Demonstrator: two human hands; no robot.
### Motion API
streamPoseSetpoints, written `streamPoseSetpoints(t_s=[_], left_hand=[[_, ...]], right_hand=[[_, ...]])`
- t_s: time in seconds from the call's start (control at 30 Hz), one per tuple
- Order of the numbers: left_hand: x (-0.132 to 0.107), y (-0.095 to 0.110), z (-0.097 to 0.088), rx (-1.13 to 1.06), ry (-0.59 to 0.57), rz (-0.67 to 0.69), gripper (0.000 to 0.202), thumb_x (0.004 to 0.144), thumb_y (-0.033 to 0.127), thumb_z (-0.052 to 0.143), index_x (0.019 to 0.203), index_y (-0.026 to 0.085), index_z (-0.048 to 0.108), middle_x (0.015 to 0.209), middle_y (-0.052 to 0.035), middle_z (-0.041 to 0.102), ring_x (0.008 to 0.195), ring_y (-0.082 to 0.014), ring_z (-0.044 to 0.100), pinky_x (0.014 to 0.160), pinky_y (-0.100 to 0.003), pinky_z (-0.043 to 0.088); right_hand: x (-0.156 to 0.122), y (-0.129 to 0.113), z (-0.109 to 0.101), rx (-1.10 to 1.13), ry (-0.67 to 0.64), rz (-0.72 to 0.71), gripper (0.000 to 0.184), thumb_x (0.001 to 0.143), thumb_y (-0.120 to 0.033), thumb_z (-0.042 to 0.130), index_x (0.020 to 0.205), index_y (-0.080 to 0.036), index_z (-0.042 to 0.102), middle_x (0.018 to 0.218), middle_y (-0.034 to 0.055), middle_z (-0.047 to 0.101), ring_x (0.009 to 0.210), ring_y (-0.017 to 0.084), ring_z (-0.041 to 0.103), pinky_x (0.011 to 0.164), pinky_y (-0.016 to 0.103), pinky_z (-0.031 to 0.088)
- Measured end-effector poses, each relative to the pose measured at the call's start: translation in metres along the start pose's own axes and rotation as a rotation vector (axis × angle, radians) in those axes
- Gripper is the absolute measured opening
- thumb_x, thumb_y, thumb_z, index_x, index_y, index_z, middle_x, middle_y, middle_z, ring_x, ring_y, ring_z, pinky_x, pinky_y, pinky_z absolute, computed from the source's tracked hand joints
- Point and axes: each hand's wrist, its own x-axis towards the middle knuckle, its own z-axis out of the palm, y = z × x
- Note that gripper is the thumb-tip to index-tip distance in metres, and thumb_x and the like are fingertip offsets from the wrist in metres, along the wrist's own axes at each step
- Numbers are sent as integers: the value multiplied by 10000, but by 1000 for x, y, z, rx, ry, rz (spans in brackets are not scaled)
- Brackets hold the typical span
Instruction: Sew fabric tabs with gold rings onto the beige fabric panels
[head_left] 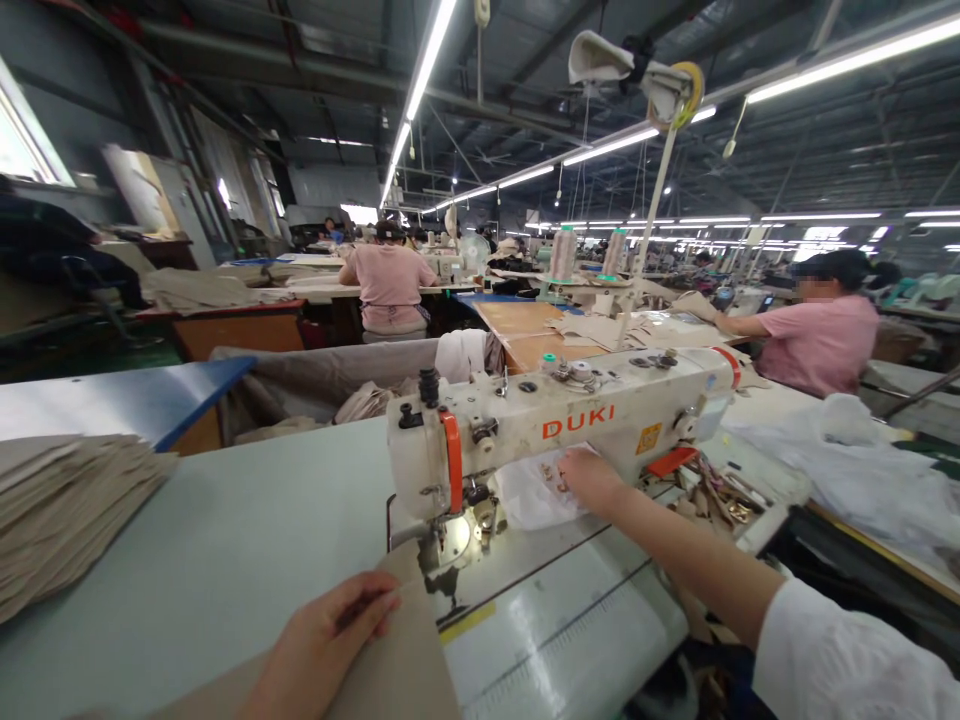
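Note:
My left hand (326, 635) is closed at the top corner of a beige fabric panel (401, 650), thumb and forefinger pinching its edge. The panel lies on the table just in front of the needle plate (454, 540) of a white DUKI sewing machine (510, 425). Under the machine's arm lies a white plastic bag (525, 500) with several small gold-coloured metal pieces on it. My right hand (592, 480) reaches over to this bag, fingers drawn together among the pieces. Whatever is between those fingertips is hidden.
A stack of beige fabric pieces (75, 510) sits at the left. Scraps and metal fittings (731, 505) fill a tray right of the machine, near a crumpled clear plastic sheet (855, 460). Thread cones (562, 255) stand behind. Two people in pink shirts (391, 280) work further off.

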Motion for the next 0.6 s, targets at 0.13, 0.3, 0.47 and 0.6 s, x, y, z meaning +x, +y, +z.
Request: streamPoseSetpoints(t_s=[0.13,0.3,0.47,0.6], left_hand=[[1,2,2,9,2,14,378,691,538,463,808,241,665,594,17,643,645,-216,640,649,-266,465],[2,2,2,31,-19,6,390,705,540,457,828,234,664,615,11,647,672,-220,642,653,-266,456],[2,2,3,23,-25,14,389,708,545,465,825,233,665,608,14,641,661,-219,630,661,-268,445],[2,3,4,8,-29,-5,391,693,538,478,829,227,672,599,12,637,663,-224,624,656,-272,439]], right_hand=[[-7,0,-1,-8,15,-21,139,882,-227,569,942,-114,623,1044,74,629,996,198,589,878,403,470],[-10,1,1,78,55,-11,97,864,-145,567,916,-100,635,1026,91,646,1011,206,586,894,396,448],[-12,4,0,293,148,23,177,836,-67,506,856,-98,679,956,146,685,949,233,618,853,340,441],[-21,2,0,547,238,52,202,791,-75,522,865,-139,699,900,101,715,844,205,646,775,288,463]])
